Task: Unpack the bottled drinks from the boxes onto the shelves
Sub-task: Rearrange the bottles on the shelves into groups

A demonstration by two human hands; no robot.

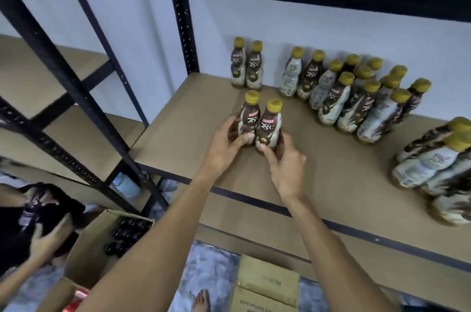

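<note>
Fingers (269,157) of left hand (224,144) and right hand (286,162) grip two gold-capped brown plastic coffee bottles (270,125) near the brown board shelf's (318,179) left edge. Slide them back upright, kept together, before releasing.

A brown-and-cream plastic bottle with a gold cap (250,119) reads "KOPIKO" above "78°C"; the matching bottle (268,129) at its 3 o'clock reads the same. The gold-capped pair (253,70) at 12 o'clock shows "78°C". Print on the tan cardboard box (267,283) at 6 o'clock is unreadable
</note>
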